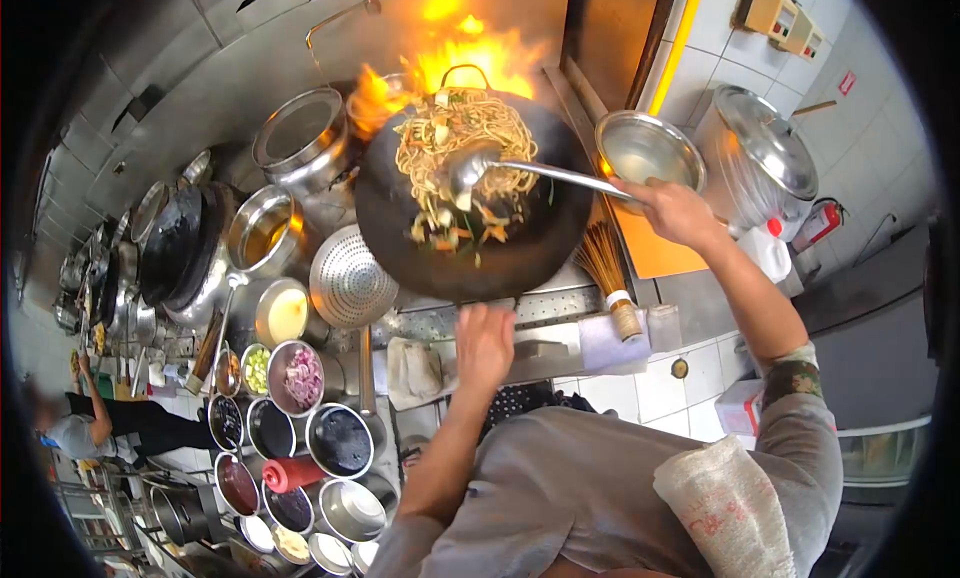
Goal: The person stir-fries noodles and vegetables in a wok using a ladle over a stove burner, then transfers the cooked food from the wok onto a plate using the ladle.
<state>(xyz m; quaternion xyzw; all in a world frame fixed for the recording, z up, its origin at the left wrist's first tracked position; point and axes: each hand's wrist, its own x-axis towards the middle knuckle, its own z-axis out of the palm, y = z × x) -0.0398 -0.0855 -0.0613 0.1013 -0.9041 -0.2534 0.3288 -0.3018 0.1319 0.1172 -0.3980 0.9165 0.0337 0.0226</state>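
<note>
My right hand [672, 210] is closed around the end of a long metal ladle [560, 173], whose bowl rests among noodles [480, 128] in a black wok [545, 233]. Vegetable pieces are mixed through the noodles and lie below them in the wok. At the near rim, my left hand [485, 343] is closed on the wok's handle, which the fingers mostly hide. Tall flames [470, 53] rise behind the far rim, around the wok's other handle.
Left of the wok are a perforated strainer [352, 276], a pot of oil [265, 230] and several ingredient containers [295, 378]. On the right stand a bamboo brush [605, 263], a metal bowl [650, 153] and a lidded pot [760, 163]. Another person [110, 423] is at far left.
</note>
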